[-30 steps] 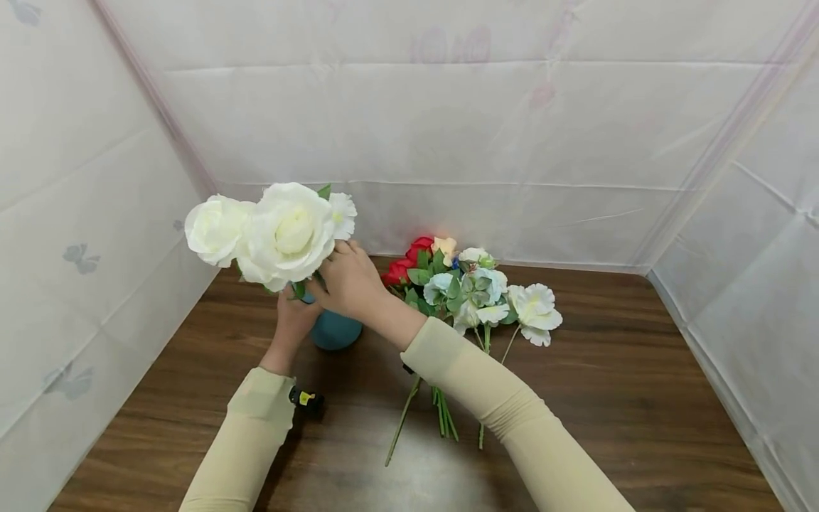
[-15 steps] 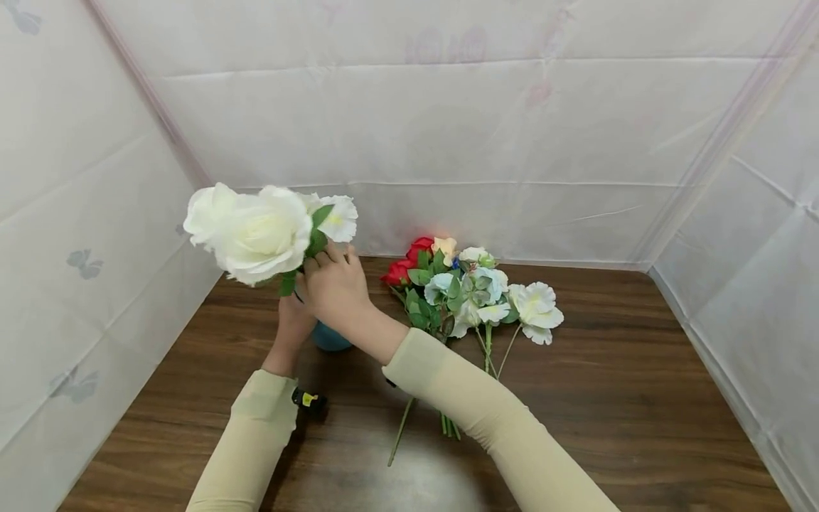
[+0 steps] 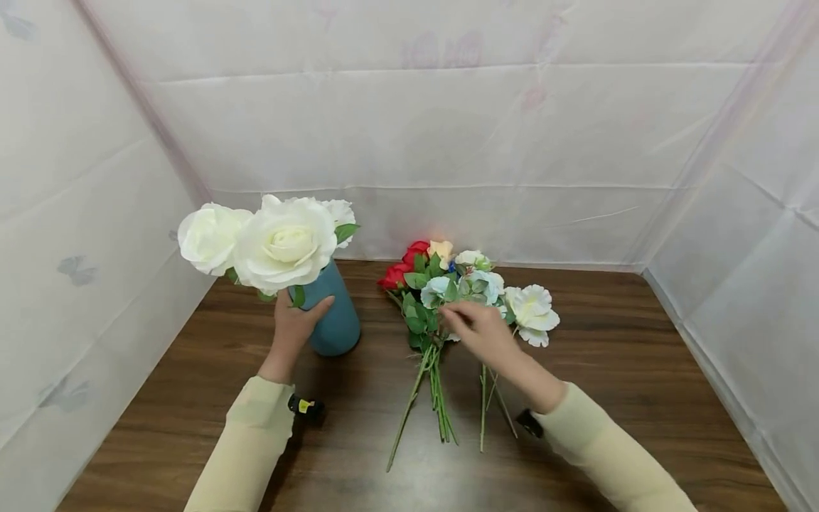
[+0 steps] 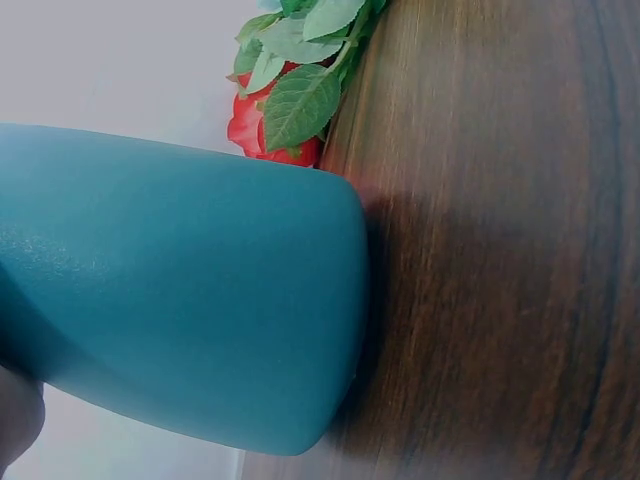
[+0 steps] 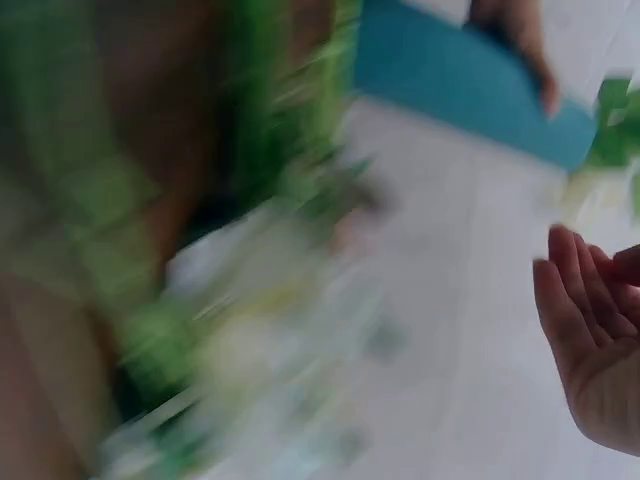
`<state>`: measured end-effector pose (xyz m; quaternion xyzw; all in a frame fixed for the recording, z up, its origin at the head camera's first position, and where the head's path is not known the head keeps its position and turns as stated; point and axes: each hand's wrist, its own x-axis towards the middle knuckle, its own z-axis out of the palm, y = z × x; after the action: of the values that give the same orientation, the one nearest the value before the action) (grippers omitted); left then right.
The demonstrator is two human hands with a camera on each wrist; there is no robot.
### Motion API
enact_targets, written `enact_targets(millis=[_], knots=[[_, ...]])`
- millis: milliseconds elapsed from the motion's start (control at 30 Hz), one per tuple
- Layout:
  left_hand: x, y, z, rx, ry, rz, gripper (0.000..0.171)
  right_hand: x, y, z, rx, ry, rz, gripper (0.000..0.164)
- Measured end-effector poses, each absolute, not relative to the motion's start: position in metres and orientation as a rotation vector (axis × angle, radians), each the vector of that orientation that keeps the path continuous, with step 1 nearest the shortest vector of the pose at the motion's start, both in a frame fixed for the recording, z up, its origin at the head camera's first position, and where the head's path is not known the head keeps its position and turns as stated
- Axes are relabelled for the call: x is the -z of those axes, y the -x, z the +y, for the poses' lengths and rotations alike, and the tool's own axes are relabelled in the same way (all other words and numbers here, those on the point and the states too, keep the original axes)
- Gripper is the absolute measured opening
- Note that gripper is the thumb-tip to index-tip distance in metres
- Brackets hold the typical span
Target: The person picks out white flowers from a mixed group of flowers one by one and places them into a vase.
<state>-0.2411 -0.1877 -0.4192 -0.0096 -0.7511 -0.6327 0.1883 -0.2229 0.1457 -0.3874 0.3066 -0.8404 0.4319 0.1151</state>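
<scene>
"What's on the wooden table (image 3: 589, 427)?"

"A heap of mixed flowers (image 3: 483, 284), stems toward the person. Near it, on the left, stands a teal vase (image 3: 339, 316)."

"And above the vase?"

"White roses (image 3: 288, 245), heads crowding over its mouth, which they hide."

"The hands?"

"The left hand (image 3: 296, 328) grips the vase, thumb along its side. The right hand (image 3: 488, 338) is over the heap, empty, fingers loosely bent."

"Anything smaller?"

"Red roses (image 3: 397, 275) at the heap's far left, an apricot bloom (image 3: 441, 252) beside them."
</scene>
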Motion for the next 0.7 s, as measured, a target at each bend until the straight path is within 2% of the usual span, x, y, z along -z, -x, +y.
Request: enact_targets(millis=[133,267,500,567,700], knots=[[0.42,0.24,-0.189,1.768,0.027,-2.119,0.083,0.414,0.226,0.201,-1.667,-0.445,-2.753,0.033],[0.422,0.239,-0.19,1.748,0.057,-2.113,0.084,0.435,0.234,0.234,-2.172,-0.134,-2.84,0.047],[0.421,0.238,-0.189,1.709,0.076,-2.12,0.084,0.452,0.253,0.243,-2.814,0.056,-2.739,0.056],[0.421,0.238,-0.189,1.694,0.071,-2.134,0.085,0.456,0.257,0.241,-2.877,0.109,-2.678,0.052],[0.419,0.238,-0.189,1.692,0.066,-2.136,0.086,0.459,0.262,0.236,-2.873,0.136,-2.63,0.024]])
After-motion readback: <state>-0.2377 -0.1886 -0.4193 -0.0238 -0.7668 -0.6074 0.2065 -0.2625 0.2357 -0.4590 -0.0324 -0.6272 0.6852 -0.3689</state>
